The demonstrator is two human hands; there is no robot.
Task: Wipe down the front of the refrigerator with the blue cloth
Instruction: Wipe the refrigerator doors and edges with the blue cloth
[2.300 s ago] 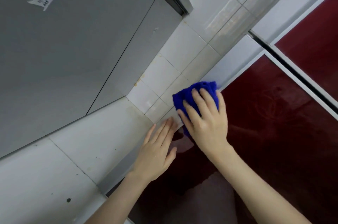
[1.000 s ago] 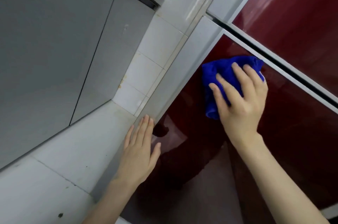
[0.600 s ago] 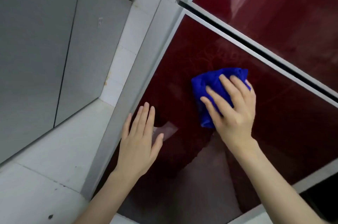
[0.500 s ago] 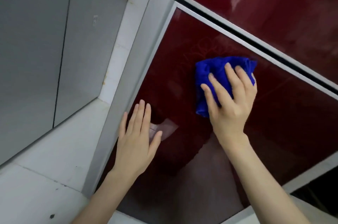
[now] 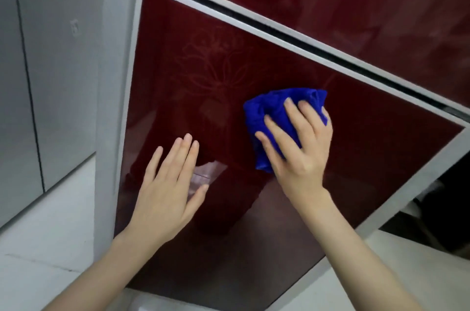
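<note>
The refrigerator's lower door (image 5: 193, 61) is glossy dark red with a faint flower pattern and a silver frame. My right hand (image 5: 300, 148) presses a bunched blue cloth (image 5: 267, 117) flat against the middle of that door, fingers spread over it. My left hand (image 5: 167, 183) rests flat on the same door to the left of the cloth, fingers apart and holding nothing. The upper red door (image 5: 356, 0) lies above a dark gap.
Grey cabinet doors (image 5: 50, 82) stand to the left of the refrigerator's silver side strip (image 5: 112, 107). White floor tiles (image 5: 45, 247) lie at the lower left. A dark opening (image 5: 432, 209) shows past the door's right edge.
My right hand has carried the cloth from the door's upper left corner down and right to its middle. My left hand has shifted from the frame edge onto the red panel.
</note>
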